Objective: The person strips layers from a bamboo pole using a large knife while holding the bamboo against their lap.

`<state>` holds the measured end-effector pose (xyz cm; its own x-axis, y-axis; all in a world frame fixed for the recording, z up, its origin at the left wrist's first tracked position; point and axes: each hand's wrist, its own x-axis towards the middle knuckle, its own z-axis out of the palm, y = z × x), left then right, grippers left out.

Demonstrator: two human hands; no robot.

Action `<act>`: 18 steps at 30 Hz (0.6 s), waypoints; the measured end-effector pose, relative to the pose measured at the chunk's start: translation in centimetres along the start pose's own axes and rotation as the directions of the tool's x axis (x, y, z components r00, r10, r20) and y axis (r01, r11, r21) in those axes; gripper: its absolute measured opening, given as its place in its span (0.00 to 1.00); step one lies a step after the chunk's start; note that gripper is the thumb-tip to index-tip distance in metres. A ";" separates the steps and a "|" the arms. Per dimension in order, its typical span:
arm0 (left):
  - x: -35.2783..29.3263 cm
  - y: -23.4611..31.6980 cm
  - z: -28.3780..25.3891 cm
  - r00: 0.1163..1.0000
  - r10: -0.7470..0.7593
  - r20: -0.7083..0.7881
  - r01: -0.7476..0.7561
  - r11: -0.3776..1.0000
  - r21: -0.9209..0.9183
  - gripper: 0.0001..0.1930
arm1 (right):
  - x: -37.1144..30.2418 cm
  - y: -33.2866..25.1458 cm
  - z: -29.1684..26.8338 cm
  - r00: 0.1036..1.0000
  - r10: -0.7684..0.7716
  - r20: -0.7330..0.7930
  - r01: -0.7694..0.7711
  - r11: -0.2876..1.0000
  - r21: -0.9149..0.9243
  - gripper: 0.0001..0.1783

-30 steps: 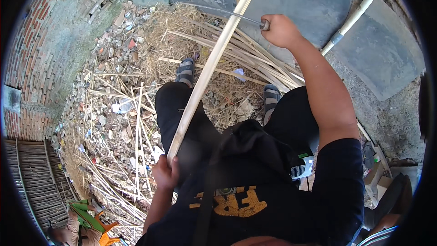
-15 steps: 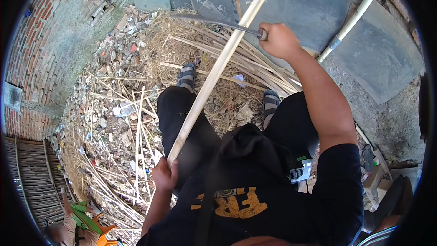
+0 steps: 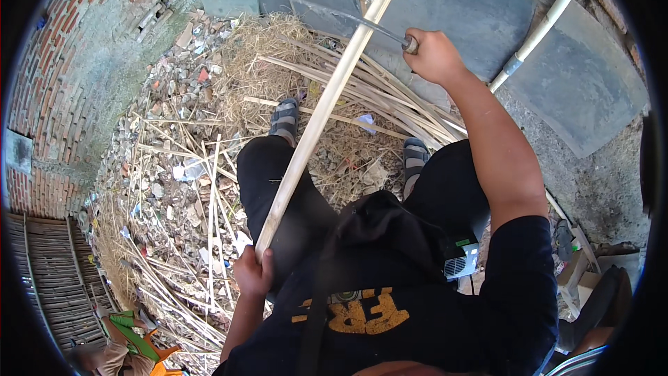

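My left hand [image 3: 253,271] grips the near end of a long pale bamboo slat [image 3: 314,130]. From there the slat slants up and away to the right, passing over my left leg. My right hand [image 3: 433,58] is closed round the short handle of a machete [image 3: 335,14]. The long dark blade points to the left and crosses the slat close to its far end. Whether its edge has bitten into the bamboo I cannot tell.
Split strips [image 3: 390,101] lie in a pile beyond my feet, and more strips [image 3: 212,219] are strewn over rubble at left. Dry shavings [image 3: 261,63] cover the ground ahead. A brick wall [image 3: 69,90], grey panels [image 3: 459,10] and a white pipe [image 3: 546,24] stand around. Another person [image 3: 125,351] sits lower left.
My right hand has shifted slightly up and right, and the machete's tip has risen. The slat's far end has moved a little left. My left hand keeps its grip.
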<state>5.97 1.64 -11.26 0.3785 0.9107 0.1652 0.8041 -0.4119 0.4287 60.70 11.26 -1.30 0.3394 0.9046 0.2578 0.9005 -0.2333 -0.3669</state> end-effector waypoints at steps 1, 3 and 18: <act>-0.1 0.0 0.0 1.000 -0.011 0.005 0.010 1.000 0.012 0.19 | -0.4 -0.6 -0.2 0.999 -0.035 0.012 0.035 0.999 0.001 0.16; -0.1 0.5 0.1 1.000 -0.025 -0.007 0.025 1.000 0.008 0.20 | -1.3 -2.6 -1.1 0.990 -0.110 0.085 0.115 0.992 -0.050 0.16; -0.6 0.0 0.6 0.999 -0.035 -0.016 0.036 0.994 0.104 0.19 | -1.7 -2.0 -1.0 0.980 -0.032 0.196 0.031 0.999 0.012 0.14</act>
<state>5.98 1.06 -11.91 0.3428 0.9249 0.1645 0.8605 -0.3794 0.3400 58.58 9.85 -0.16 0.2502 0.9641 0.0894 0.9072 -0.2012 -0.3695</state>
